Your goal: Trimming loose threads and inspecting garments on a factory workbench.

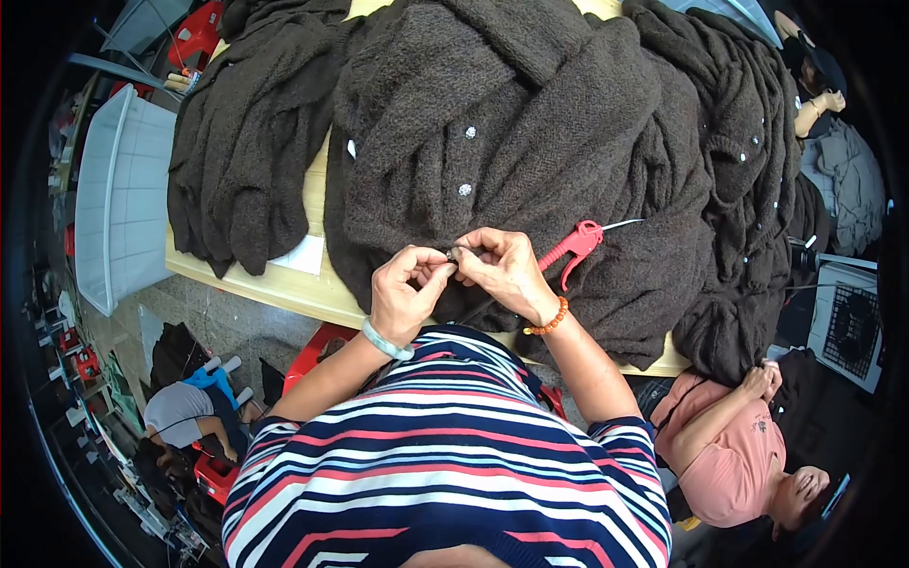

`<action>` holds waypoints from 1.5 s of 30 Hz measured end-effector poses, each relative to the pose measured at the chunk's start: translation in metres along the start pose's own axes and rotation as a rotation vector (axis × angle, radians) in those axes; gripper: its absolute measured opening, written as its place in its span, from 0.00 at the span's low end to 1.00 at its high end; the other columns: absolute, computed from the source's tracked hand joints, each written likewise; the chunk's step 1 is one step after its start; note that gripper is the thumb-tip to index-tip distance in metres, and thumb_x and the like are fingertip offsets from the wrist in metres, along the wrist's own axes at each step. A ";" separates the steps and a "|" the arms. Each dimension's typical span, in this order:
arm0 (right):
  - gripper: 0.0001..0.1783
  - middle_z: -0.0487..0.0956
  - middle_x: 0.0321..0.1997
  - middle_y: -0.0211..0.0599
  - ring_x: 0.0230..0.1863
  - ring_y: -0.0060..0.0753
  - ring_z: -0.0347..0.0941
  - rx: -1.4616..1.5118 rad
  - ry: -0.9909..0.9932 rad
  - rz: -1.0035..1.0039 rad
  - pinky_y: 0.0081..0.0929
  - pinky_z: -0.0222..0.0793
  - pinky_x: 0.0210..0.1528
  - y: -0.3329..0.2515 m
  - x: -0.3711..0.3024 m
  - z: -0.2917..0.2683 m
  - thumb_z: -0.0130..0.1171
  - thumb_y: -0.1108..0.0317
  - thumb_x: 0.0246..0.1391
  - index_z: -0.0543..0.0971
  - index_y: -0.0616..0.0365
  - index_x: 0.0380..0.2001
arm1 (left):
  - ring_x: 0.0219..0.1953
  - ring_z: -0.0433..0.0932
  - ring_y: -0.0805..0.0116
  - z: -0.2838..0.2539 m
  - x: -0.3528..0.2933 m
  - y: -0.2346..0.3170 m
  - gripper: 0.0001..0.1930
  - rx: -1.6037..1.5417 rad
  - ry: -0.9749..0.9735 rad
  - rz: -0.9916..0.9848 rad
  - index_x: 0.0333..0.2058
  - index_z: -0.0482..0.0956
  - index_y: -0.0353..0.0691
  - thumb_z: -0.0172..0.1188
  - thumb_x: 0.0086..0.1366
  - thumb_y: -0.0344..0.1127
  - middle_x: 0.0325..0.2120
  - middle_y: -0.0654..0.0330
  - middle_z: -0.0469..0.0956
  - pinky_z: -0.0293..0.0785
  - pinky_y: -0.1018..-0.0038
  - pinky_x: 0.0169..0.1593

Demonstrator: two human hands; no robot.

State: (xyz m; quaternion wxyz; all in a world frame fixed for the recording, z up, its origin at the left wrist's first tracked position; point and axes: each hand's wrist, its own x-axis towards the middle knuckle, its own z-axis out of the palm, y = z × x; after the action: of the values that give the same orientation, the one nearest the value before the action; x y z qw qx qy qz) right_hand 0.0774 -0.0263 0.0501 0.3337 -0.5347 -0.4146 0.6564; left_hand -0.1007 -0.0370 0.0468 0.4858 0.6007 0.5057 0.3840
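Note:
A dark brown knitted cardigan (530, 114) is spread over the table in front of me, with sparkly round buttons (465, 189) in a row down its front. At its near edge, in line with that row, my left hand (409, 292) and my right hand (500, 270) meet fingertip to fingertip. Both are closed in a pinch on a small shiny button (451, 257) at the knit. The fingers mostly cover it. To the right of my right hand, a red air blow gun (579, 244) with a thin metal nozzle rests on the cardigan.
More brown knitwear (248, 142) lies left on the wooden table (284, 295), and buttoned pieces (743, 142) hang over its right side. A white bin (128, 199) stands at the left. A co-worker in a pink shirt (724, 435) sits close at the right; other people work farther off.

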 end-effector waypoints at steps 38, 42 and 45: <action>0.07 0.81 0.28 0.42 0.26 0.24 0.78 -0.469 0.160 -0.386 0.23 0.73 0.28 -0.006 -0.007 0.006 0.60 0.75 0.51 0.81 0.66 0.35 | 0.29 0.75 0.76 0.018 0.006 -0.023 0.08 -0.125 0.046 0.061 0.32 0.74 0.32 0.61 0.55 0.17 0.31 0.59 0.73 0.73 0.81 0.32; 0.08 0.81 0.28 0.34 0.28 0.13 0.75 -0.369 0.106 -0.249 0.18 0.73 0.29 -0.007 -0.006 0.003 0.58 0.74 0.55 0.80 0.68 0.35 | 0.30 0.74 0.75 0.017 0.007 -0.022 0.08 -0.090 0.041 0.098 0.33 0.73 0.33 0.60 0.56 0.16 0.32 0.58 0.72 0.72 0.81 0.32; 0.08 0.81 0.28 0.32 0.30 0.15 0.76 -0.241 0.069 -0.144 0.16 0.74 0.32 0.003 -0.001 0.000 0.57 0.73 0.57 0.79 0.70 0.35 | 0.30 0.74 0.75 0.012 0.007 -0.023 0.09 -0.064 0.008 0.138 0.34 0.73 0.33 0.60 0.55 0.17 0.32 0.58 0.72 0.72 0.80 0.32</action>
State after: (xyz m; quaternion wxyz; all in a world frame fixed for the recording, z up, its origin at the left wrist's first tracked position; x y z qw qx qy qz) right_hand 0.0775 -0.0288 0.0479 0.3274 -0.5620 -0.5161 0.5573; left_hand -0.0935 -0.0318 0.0213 0.4752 0.6167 0.4525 0.4348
